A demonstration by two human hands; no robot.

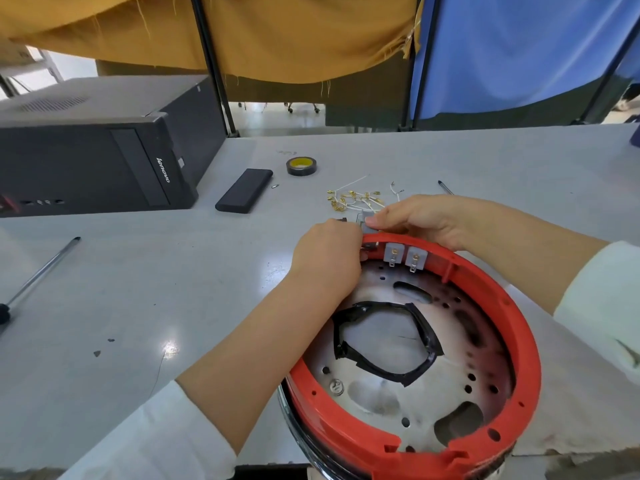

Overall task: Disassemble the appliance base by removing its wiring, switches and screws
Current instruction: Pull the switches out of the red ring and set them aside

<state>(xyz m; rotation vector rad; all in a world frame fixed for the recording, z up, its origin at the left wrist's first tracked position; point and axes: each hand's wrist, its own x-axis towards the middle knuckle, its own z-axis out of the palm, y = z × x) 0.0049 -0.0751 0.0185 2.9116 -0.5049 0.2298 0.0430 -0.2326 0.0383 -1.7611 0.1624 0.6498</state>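
A round appliance base (415, 358) with a red plastic rim and a perforated metal floor lay tilted at the near right edge of a grey desk (173, 289). Two grey switches (405, 256) sat side by side inside the far rim. The left hand (329, 261) curled its fingers over the rim just left of them; what it held was hidden. The right hand (415, 220) pinched a small grey switch part (369, 225) at the rim's top. Beyond lay loose wires with brass terminals (356, 199), a tape roll (301, 166), a black case (244, 190), a computer tower (97, 143), and a screwdriver (38, 275) far left.
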